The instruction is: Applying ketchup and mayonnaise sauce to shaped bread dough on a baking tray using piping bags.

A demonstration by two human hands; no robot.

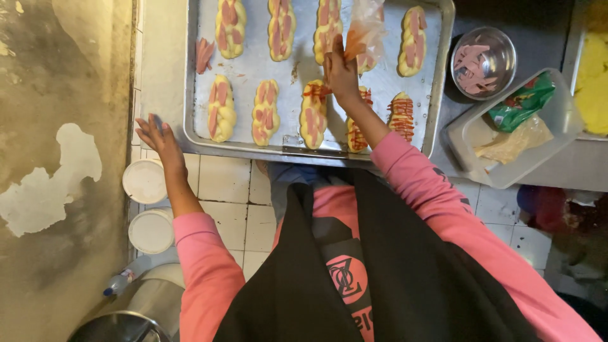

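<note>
A stained, peeling grey plaster wall [57,158] rises on the left. The white square-tiled floor [234,196] lies near, under a grey metal table [557,171] far right, dimly lit.

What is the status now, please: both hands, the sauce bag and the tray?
Right hand shut on piping bag, over the dough rolls. Left hand open, free, beside baking tray. Three rolls striped red; nothing in the way.
</note>
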